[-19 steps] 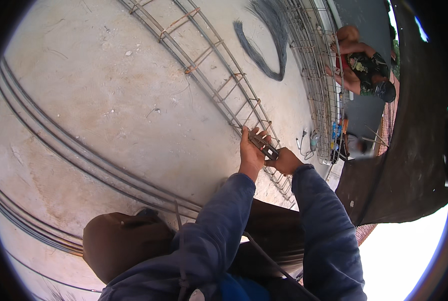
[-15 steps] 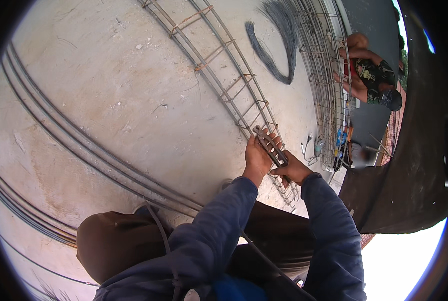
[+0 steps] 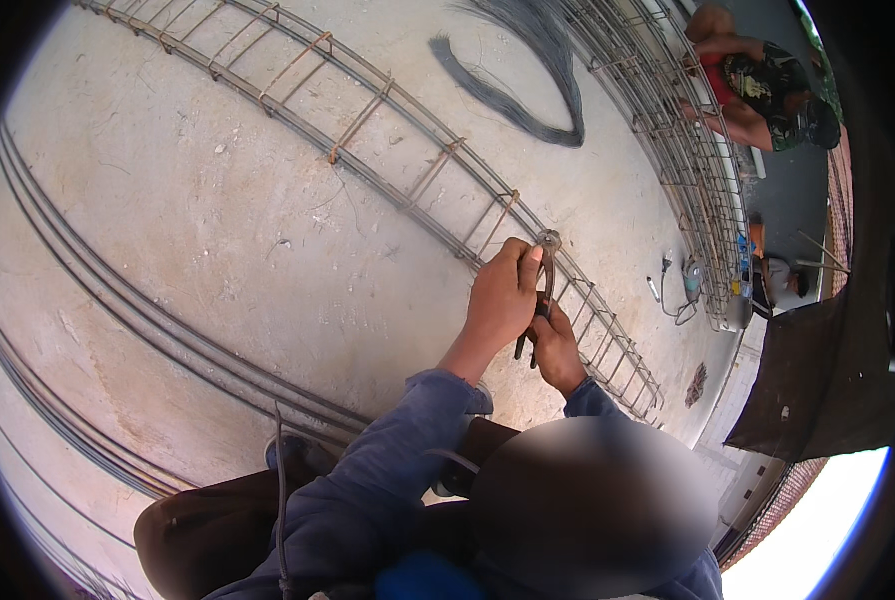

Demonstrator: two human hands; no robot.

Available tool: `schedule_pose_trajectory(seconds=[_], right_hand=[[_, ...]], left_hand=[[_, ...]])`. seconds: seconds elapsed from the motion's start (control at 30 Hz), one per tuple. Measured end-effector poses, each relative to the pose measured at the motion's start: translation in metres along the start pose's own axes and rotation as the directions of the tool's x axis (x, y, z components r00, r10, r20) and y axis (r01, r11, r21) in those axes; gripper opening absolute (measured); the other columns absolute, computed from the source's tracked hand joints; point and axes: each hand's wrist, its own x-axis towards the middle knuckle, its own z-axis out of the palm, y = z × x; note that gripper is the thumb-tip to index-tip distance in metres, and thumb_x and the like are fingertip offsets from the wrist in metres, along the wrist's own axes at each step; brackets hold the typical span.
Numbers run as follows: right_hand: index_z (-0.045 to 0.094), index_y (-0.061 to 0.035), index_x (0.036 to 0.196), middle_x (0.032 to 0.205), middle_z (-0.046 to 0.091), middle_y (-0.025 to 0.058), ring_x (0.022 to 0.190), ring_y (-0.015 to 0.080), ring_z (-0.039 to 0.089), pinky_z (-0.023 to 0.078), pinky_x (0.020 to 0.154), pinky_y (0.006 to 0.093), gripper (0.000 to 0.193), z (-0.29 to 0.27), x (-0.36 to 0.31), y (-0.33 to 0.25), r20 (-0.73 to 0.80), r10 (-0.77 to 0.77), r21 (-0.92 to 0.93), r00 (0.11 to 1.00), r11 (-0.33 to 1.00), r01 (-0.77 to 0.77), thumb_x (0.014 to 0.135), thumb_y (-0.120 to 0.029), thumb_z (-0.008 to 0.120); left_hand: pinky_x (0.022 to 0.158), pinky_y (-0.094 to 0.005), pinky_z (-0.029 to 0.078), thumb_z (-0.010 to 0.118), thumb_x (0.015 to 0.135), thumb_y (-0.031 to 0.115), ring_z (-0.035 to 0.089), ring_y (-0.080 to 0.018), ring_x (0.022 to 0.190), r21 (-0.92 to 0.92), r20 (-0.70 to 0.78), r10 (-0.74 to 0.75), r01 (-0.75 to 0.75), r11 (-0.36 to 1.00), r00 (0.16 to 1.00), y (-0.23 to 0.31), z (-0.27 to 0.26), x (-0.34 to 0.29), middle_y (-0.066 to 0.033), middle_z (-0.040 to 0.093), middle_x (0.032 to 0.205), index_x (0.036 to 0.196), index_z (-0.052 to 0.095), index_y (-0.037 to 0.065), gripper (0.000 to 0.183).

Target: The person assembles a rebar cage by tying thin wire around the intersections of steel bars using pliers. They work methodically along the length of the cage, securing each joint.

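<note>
A pair of end-cutting pincers point(image 3: 548, 262) stands with its head against the near end of a long rebar cage point(image 3: 457, 147). My right hand point(image 3: 559, 352) is closed round the handles, jaws pointing away from me. Just left of the jaws, my left hand point(image 3: 502, 300) is closed with thumb and forefinger pinched together; whatever they grip is too small to make out. The cage, steel rods joined by square stirrups, runs from upper left to lower right beneath both hands. A blurred dark oval covers most of my right forearm.
Thin tie wire point(image 3: 527, 125) lies in a bent bundle beyond the cage. More cages point(image 3: 657, 130) are stacked at right, near a crouching person point(image 3: 757, 95) and a corded power tool point(image 3: 691, 275). Long rods point(image 3: 167, 285) cross the concrete floor at left.
My left hand has gone from open beneath the pincers to pinched by their jaws. The pincers have swung more upright in my right hand. The whole view has shifted over the cage.
</note>
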Motion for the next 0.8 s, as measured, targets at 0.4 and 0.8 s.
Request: schedule_pose_trajectory(seconds=[0.4,0.8], right_hand=[[0.055,-0.0042,0.152,0.129,0.069,0.0204,0.117,0.0385,0.069,0.055,0.104,0.0475,0.053,-0.041,0.001,0.021,0.453,-0.249,-0.340,0.856,0.840,0.424,0.107,-0.031,0.066],[0.074,-0.0037,0.123,0.115,0.073,0.0215,0.116,0.0405,0.068,0.054,0.100,0.0485,0.027,-0.057,0.208,-0.068,0.345,-0.593,-0.507,0.728,0.535,0.676,0.103,-0.018,0.063]], left_hand=[[0.085,-0.0381,0.056,0.063,0.109,0.021,0.072,-0.0259,0.086,0.607,0.137,0.233,-0.268,0.748,0.963,0.016,-0.089,0.026,-0.0180,0.078,0.099,0.120,0.076,0.000,0.027],[0.079,-0.0396,0.056,0.073,0.100,0.019,0.075,-0.0273,0.084,0.791,0.107,0.065,-0.125,0.599,0.992,-0.028,0.003,0.135,-0.0188,0.080,0.095,0.116,0.082,0.003,0.025]])
